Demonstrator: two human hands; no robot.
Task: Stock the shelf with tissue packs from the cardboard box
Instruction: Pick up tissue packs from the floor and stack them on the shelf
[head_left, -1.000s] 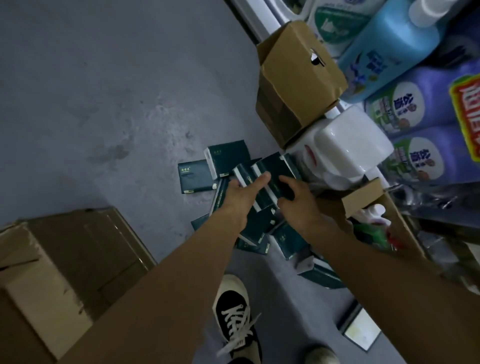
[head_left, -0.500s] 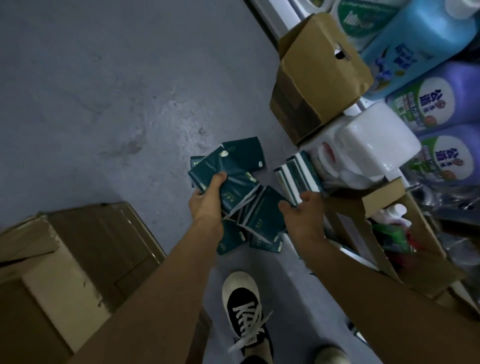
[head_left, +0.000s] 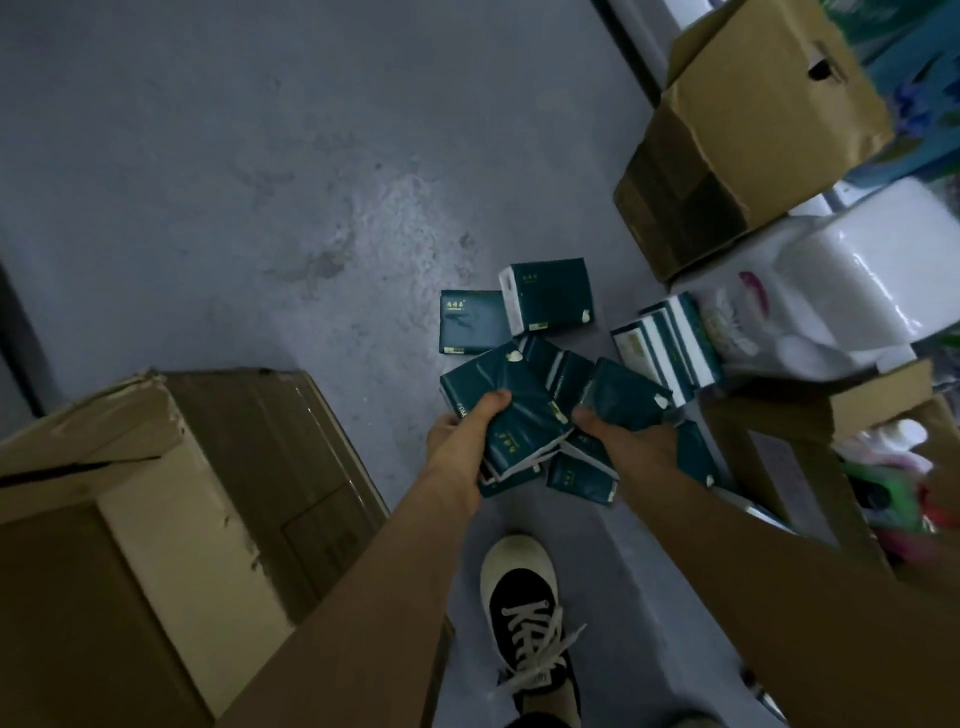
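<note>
Tissue packs (head_left: 545, 296) lay scattered on the floor (head_left: 260, 182) beside the cardboard box (head_left: 156, 519). Left hand (head_left: 457, 441) gripped a stack of packs; right hand (head_left: 623, 436) pinched another. Step in hand: gathering. Next move calls for lifting them to the shelf. Since half a second earlier, the hands had drawn closer together.

Shop aisle: cartons (head_left: 748, 130) and white tissue bundles (head_left: 852, 291) by shelving, grey floor (head_left: 208, 182).
</note>
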